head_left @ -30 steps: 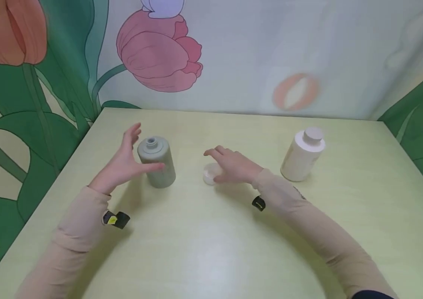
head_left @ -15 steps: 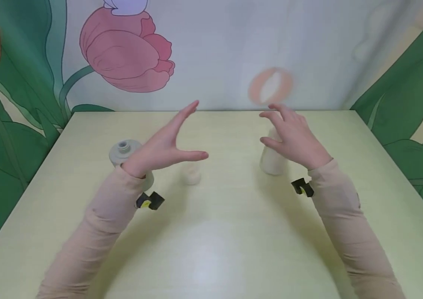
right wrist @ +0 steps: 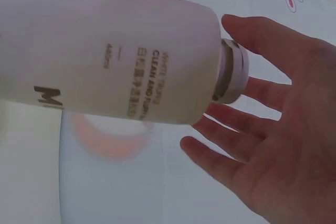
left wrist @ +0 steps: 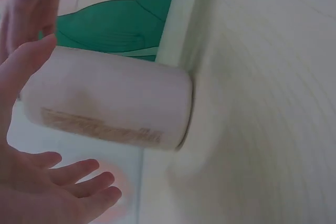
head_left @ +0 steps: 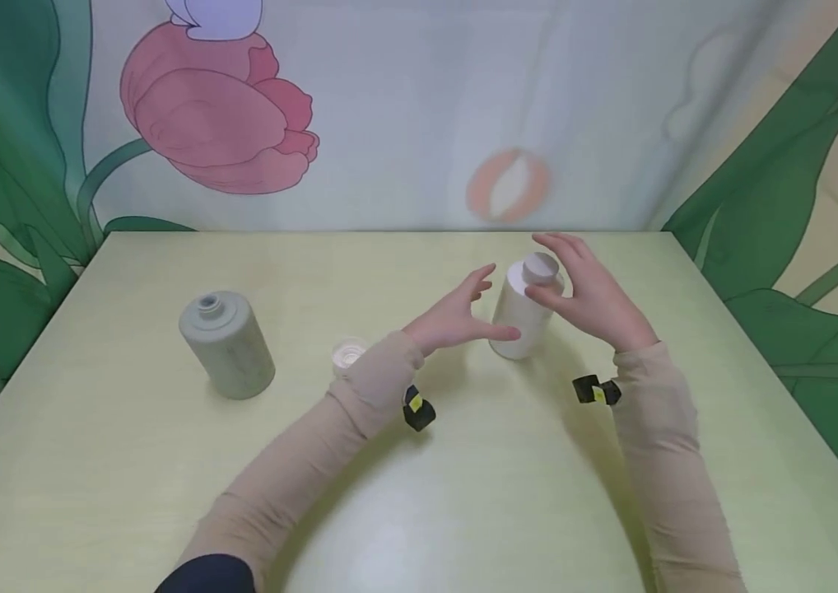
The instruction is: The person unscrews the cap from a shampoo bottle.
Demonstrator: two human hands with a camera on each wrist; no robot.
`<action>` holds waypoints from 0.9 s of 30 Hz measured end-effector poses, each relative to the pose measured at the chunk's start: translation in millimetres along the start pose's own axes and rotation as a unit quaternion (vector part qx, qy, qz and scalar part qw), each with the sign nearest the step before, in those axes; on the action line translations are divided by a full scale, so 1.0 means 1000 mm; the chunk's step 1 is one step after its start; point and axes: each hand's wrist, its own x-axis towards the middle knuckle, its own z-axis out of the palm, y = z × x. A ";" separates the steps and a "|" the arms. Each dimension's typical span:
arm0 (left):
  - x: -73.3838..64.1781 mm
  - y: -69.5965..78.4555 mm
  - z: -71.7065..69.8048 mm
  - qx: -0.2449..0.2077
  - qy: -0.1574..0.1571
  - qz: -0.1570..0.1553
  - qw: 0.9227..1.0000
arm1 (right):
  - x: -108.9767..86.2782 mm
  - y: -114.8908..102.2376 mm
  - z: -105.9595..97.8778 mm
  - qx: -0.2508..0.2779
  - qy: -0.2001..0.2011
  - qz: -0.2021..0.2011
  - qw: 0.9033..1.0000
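Observation:
A white bottle with its cap on stands upright toward the right of the table. My right hand is around the cap with fingers spread, thumb on the near side; in the right wrist view the cap sits between thumb and fingers, with gaps. My left hand reaches to the bottle's left side, fingers and thumb apart. In the left wrist view the bottle's body shows beyond the thumb, brown print along it. Neither hand grips the bottle.
A grey-green bottle with an uncapped neck stands on the left of the table. A small white cap lies beside my left sleeve, partly covered by it. A curtain with printed flowers hangs behind the table's far edge.
Both hands have moved right, the left from the grey-green bottle and the right from the loose cap, to the white bottle. The head view has turned right.

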 end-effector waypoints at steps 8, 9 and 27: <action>0.018 -0.005 0.015 -0.085 0.007 -0.010 0.996 | 0.008 -0.014 0.010 0.035 0.026 -0.035 0.998; 0.018 -0.005 0.017 -0.089 0.008 -0.008 0.996 | 0.009 -0.014 0.011 0.034 0.030 -0.038 0.998; 0.002 0.003 0.007 -0.003 0.023 0.003 1.000 | -0.005 -0.026 -0.001 0.065 0.063 -0.068 0.994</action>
